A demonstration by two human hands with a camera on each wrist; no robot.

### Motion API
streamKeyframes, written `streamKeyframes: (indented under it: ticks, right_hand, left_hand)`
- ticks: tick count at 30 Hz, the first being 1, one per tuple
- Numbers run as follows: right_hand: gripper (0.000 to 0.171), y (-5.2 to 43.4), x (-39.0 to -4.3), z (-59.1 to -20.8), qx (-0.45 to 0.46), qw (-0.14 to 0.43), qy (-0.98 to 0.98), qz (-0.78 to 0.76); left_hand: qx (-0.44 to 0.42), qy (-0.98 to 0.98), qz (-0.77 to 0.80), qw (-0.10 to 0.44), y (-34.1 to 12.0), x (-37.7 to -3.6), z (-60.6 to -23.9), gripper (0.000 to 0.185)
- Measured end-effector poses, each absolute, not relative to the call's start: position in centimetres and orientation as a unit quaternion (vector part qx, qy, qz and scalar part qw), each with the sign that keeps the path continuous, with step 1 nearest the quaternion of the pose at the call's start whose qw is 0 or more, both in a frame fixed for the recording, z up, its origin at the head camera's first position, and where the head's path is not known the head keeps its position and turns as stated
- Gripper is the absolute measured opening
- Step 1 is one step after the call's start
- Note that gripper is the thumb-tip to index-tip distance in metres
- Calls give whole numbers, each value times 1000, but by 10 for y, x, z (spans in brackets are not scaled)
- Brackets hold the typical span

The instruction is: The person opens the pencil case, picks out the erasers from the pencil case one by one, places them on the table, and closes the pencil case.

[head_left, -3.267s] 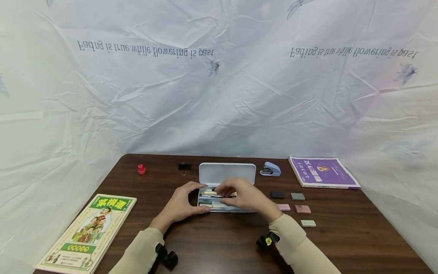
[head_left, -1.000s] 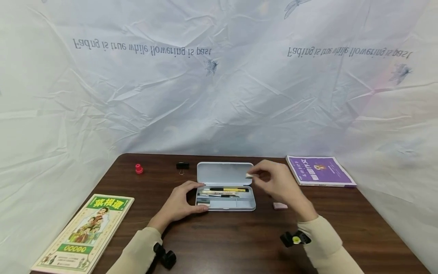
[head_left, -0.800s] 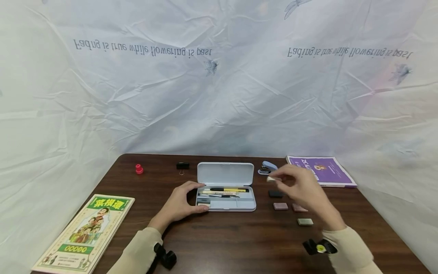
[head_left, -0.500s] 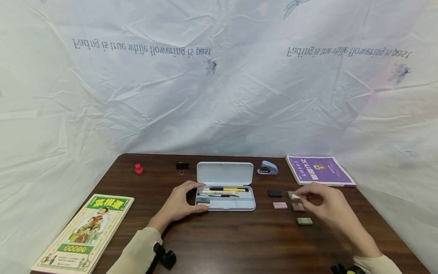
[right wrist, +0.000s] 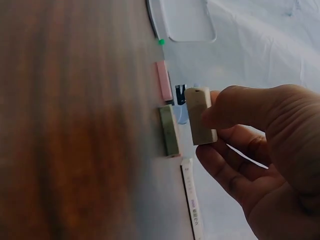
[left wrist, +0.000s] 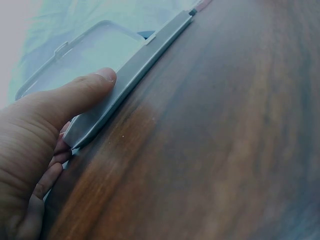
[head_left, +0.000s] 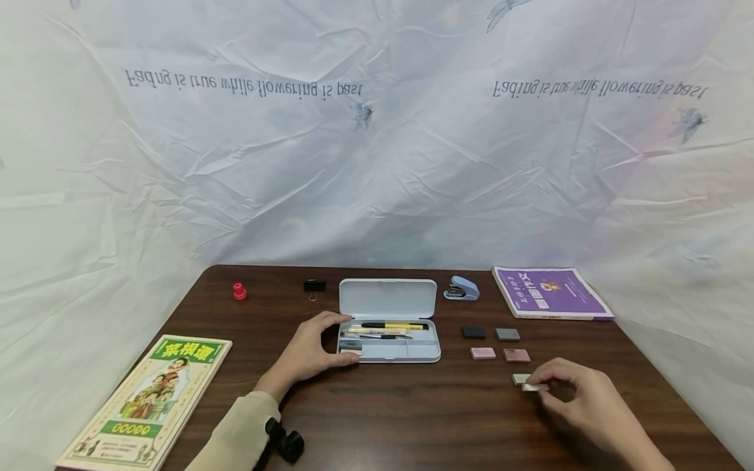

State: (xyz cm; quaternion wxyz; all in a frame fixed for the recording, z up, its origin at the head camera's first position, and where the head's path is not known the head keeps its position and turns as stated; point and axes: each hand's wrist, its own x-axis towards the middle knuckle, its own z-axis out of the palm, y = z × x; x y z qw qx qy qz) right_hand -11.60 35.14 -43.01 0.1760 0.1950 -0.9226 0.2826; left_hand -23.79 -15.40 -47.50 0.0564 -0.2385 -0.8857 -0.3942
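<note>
White block [head_left: 533,388] is pinched between the thumb and fingers of my right hand [head_left: 589,401], over the part of the table [head_left: 377,418] towards its right edge. Seen from my head, it overlaps the near side of the green block [head_left: 519,378]; the right wrist view shows it raised off the wood.

My left hand [head_left: 306,353] grips the left end of the case [head_left: 387,352], thumb against the front left corner, fingers round by the back left one. The case stands open near the middle of the table's far edge, its lid [head_left: 387,299] tipped up at the back. A yellow pen [head_left: 406,326] and some thinner pens lie in the long back compartment, and a small block [head_left: 351,350] sits in the front left one.

Between the case and the right edge, the black block [head_left: 474,332] and grey block [head_left: 508,334] make one row, the pink block [head_left: 483,353] and red block [head_left: 516,355] another nearer me. Along the far edge are the clip [head_left: 314,285], the stapler [head_left: 461,288] and, at the right corner, the purple book [head_left: 552,293]. The green book [head_left: 152,399] lies along the left edge.
</note>
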Motion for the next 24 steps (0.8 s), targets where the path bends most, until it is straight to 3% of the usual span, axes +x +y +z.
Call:
streamKeyframes:
  ticks: [8, 17, 24]
  right_hand:
    - [53, 356, -114, -442, 198, 137, -927, 286]
    - [50, 357, -115, -446, 247, 133, -918, 280]
    - [50, 352, -115, -429, 248, 173, -915, 268]
  left_hand:
    - [-238, -888, -389, 56, -154, -238, -475, 80]
    - [-240, -887, -391, 55, -154, -238, -473, 81]
    - [-243, -883, -398, 53, -154, -237, -475, 81]
